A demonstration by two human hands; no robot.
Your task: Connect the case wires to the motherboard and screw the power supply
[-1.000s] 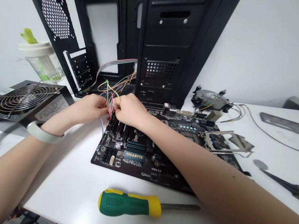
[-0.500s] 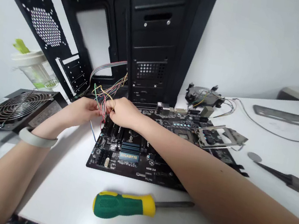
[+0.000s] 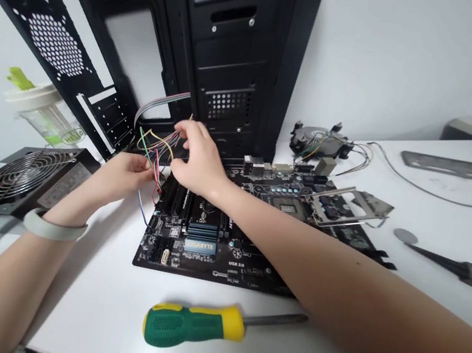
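The left hand (image 3: 124,175) is closed in a pinch on a bundle of thin multicoloured wires (image 3: 156,147), which run from inside the black computer case (image 3: 240,49) and hang above the expansion slots of the Gigabyte motherboard (image 3: 200,247). A blue wire (image 3: 141,208) from the bundle drops toward the board's edge. The right hand (image 3: 198,157) is open, its fingers (image 3: 189,129) arched at the bundle; contact with the wires cannot be confirmed from this view. A grey ribbon cable (image 3: 160,101) runs from the case above the bundle.

The motherboard lies flat on the white table (image 3: 109,276), directly in front of the upright case. Its CPU socket bracket (image 3: 349,205) stands open. A green-and-yellow screwdriver (image 3: 192,321) lies on the table just below the board. A power supply unit (image 3: 20,178) sits to the left, beside the left forearm, which wears a pale wristband (image 3: 53,226). A CPU cooler (image 3: 319,141) and a metal I/O shield (image 3: 461,169) lie beyond the board, to the right.
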